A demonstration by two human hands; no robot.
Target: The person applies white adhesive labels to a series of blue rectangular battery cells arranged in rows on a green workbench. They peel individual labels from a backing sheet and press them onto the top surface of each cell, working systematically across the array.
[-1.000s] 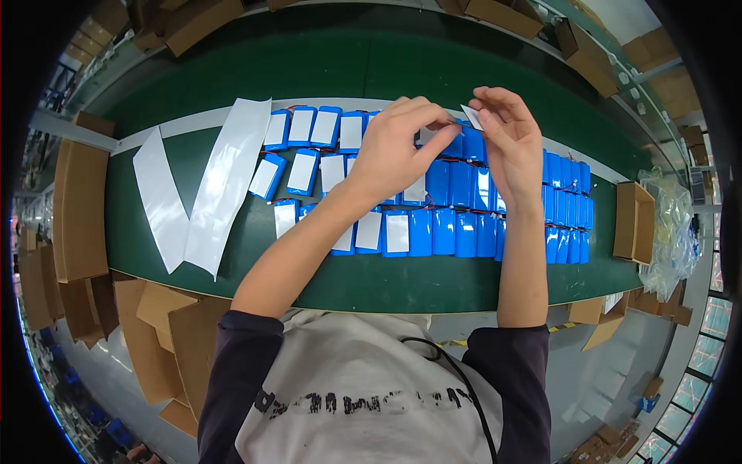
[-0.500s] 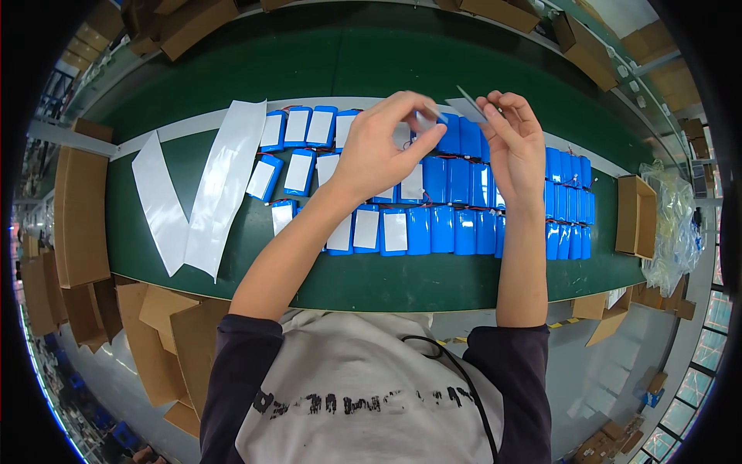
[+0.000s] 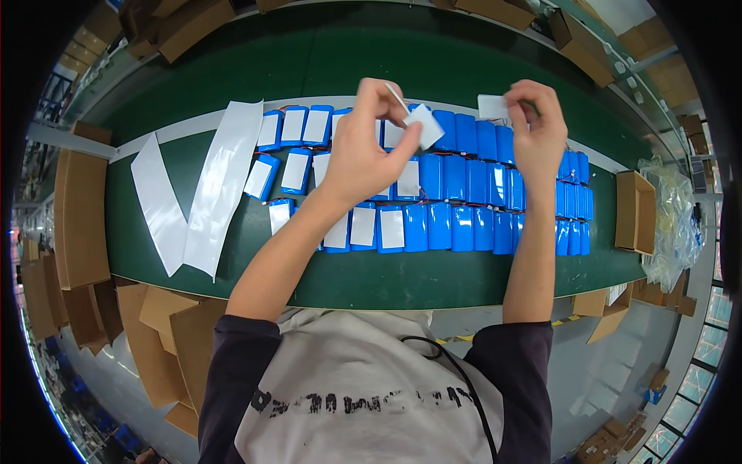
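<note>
My left hand [image 3: 372,147] is closed over the battery rows, pinching a white rectangular pad [image 3: 425,127] under the thumb. A second thin white piece shows edge-on by its fingertips. Farther right, my right hand [image 3: 539,124] pinches another white pad [image 3: 492,107] between thumb and fingers, held above the back row. Beneath both hands lie several rows of blue-wrapped battery packs [image 3: 460,228] with thin red wires at their ends. The packs toward the left carry white pads on top, such as this padded battery pack [image 3: 364,226]; those toward the right are bare blue. My forearms cover some packs.
Two long white sheets [image 3: 224,178] lie in a V at the left of the green table [image 3: 340,286]. Cardboard boxes [image 3: 81,224] stand at the left side, and a small open box [image 3: 635,213] with clear plastic bags [image 3: 668,224] is at the right. More cartons line the back shelf.
My hands have drawn apart: the right moved to the right with its white pad, now seen flat. My left hand turned slightly, and its pad now faces up.
</note>
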